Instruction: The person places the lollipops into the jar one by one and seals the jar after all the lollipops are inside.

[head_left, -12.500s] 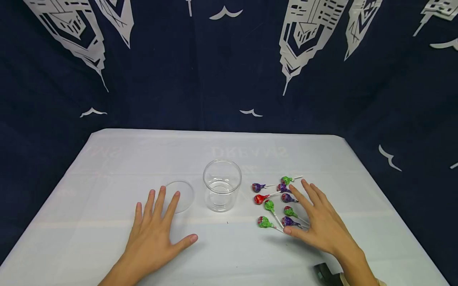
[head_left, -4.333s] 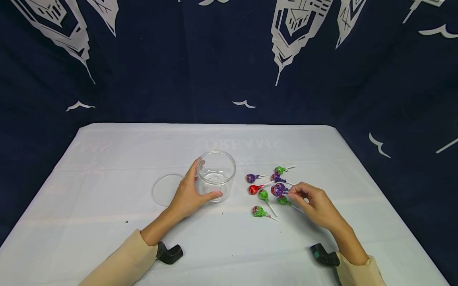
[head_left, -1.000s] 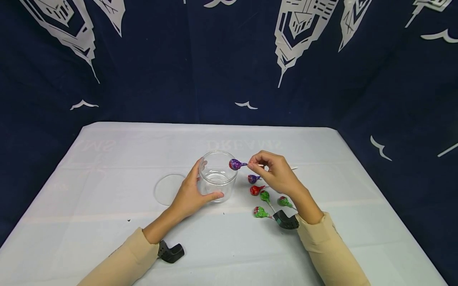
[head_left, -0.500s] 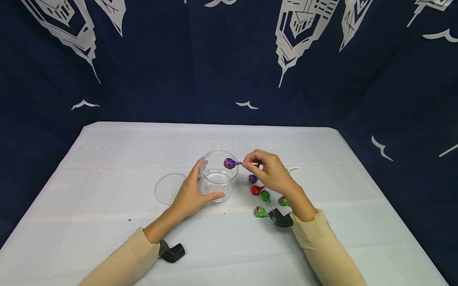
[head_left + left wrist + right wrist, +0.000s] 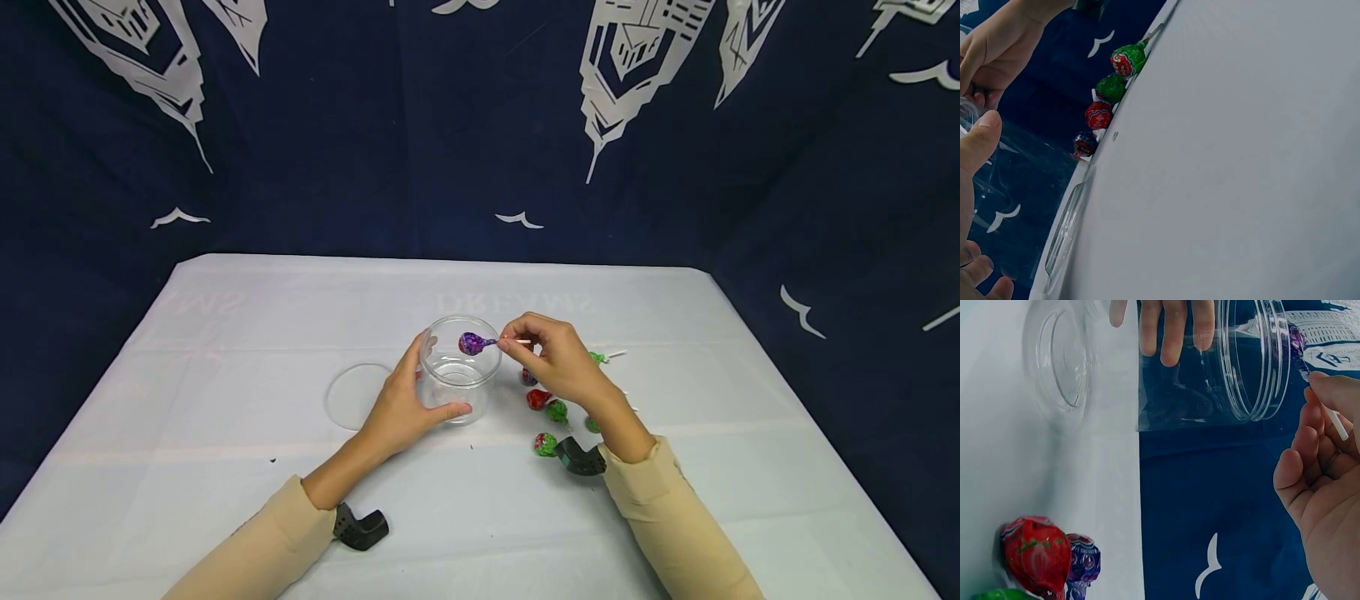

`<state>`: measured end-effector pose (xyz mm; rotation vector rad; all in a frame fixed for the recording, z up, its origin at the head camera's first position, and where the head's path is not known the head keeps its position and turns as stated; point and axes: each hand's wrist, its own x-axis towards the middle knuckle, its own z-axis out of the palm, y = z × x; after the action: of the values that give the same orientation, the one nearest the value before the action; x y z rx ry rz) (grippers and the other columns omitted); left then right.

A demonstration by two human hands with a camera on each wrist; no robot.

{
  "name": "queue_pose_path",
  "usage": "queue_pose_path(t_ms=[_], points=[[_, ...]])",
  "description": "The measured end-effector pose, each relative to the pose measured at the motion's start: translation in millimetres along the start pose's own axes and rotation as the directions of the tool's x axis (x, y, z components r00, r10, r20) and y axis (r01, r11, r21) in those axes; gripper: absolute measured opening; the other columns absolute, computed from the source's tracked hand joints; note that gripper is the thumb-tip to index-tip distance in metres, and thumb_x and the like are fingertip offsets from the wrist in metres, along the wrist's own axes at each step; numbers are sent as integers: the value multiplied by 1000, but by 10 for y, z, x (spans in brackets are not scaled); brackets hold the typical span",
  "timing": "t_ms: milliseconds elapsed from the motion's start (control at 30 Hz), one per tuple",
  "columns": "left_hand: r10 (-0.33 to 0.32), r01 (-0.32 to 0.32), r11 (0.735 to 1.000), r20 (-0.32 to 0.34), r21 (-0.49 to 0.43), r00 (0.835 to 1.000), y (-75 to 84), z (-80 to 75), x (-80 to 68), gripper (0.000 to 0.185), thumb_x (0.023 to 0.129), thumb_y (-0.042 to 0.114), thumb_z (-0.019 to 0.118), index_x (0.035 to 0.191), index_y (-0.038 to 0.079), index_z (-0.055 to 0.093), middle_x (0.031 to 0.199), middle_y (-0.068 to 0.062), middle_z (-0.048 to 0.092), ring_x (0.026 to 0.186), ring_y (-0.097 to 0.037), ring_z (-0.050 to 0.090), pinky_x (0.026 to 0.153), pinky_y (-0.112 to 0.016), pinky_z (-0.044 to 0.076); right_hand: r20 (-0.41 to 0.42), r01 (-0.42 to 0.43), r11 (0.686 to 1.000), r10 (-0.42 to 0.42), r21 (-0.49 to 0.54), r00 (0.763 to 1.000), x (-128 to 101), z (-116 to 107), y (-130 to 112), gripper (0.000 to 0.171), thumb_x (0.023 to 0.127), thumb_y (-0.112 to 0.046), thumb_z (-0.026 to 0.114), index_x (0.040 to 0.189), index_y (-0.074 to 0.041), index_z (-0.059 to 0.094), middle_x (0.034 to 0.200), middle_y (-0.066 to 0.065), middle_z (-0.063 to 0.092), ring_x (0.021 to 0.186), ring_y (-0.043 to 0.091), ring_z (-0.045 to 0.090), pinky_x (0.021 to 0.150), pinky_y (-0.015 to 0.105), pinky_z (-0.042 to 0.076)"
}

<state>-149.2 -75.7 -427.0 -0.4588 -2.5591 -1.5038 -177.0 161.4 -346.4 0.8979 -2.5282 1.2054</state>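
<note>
Partly hidden, right hand (image 5: 558, 362) pinches purple lollipop (image 5: 471, 342); left hand (image 5: 397, 408) seemingly grips jar (image 5: 459, 377).

A: Report the left arm and hand.

B: The left forearm runs from the lower left up toward the centre, in a beige sleeve, with a black wrist unit (image 5: 360, 527) under the cuff. The left hand (image 5: 401, 406) is curled sideways, thumb (image 5: 452, 409) forward and low, fingers wrapped round the far side.

A: And the right?

B: The right forearm enters from the lower right, sleeved the same. The right hand (image 5: 555, 362) is raised, wrist bent, thumb and forefinger pinched together, pointing left. The remaining fingers (image 5: 1294, 477) appear folded toward the palm, though the wrist view shows them only partly.
</note>
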Motion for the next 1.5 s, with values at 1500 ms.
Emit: queue_pose_path(t_ms=[1500], points=[[1, -1, 1000, 21, -25, 1000, -4, -10, 9, 116, 70, 38, 91, 158, 14, 19, 155, -13, 35, 132, -32, 45, 106, -52, 40, -48, 69, 998, -69, 2, 996, 57, 67, 26, 7, 87, -6, 76, 89, -3, 70, 77, -2, 61, 68, 13, 53, 59, 23, 45]])
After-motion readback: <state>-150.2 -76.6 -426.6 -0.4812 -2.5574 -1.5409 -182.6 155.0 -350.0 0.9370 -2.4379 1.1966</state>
